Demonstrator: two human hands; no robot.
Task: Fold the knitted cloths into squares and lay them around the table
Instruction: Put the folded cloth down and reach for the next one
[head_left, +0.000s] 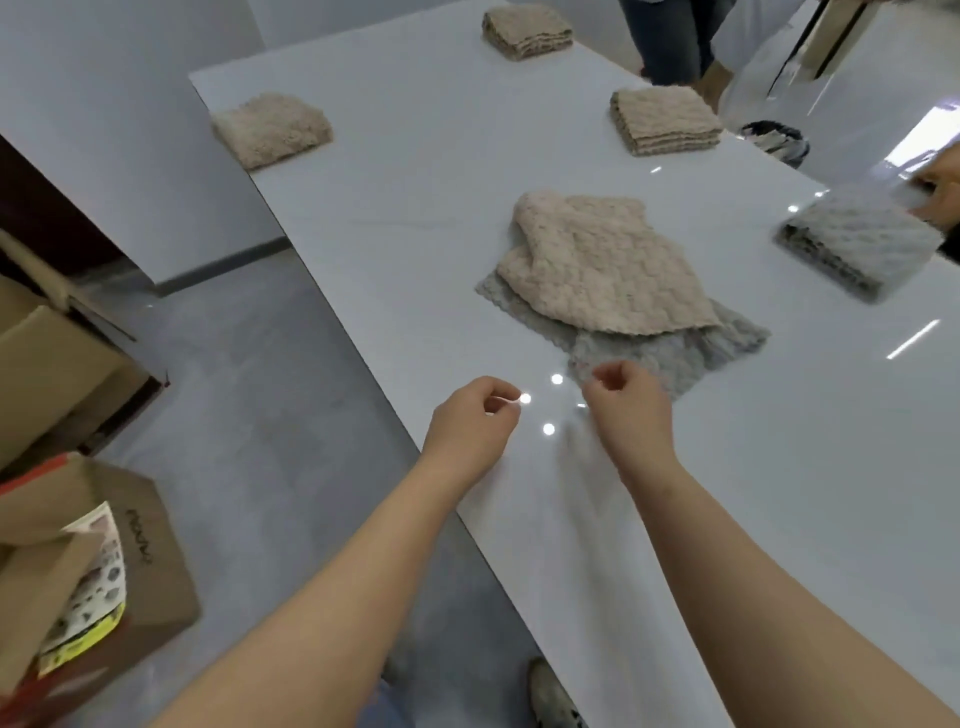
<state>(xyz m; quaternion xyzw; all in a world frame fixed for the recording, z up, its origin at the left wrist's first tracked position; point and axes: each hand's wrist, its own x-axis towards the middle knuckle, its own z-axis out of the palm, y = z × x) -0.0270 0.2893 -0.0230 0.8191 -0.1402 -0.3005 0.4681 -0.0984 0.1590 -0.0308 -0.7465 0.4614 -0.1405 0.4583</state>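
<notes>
On the table (415, 208), a folded beige square (272, 130) sits at ten o'clock. The left hand (475, 415) is curled on nothing. At the centre a loose beige cloth (597, 260) lies over a grey cloth (649, 353). The right hand (628, 402) curls at its six o'clock corner; I cannot tell if it grips. A blurred grey square (857, 239) sits at three.

4 folded squares: 3 folded beige squares (527, 31) (272, 130) (665, 119), 1 folded grey square (857, 239). 2 loose cloths: 1 unfolded beige cloth (597, 265), 1 unfolded grey cloth (649, 353). 1 table (415, 208). Wearer's hands, 2: left hand (475, 421), right hand (631, 405). At least 2 cardboard boxes (52, 364) (150, 561).
</notes>
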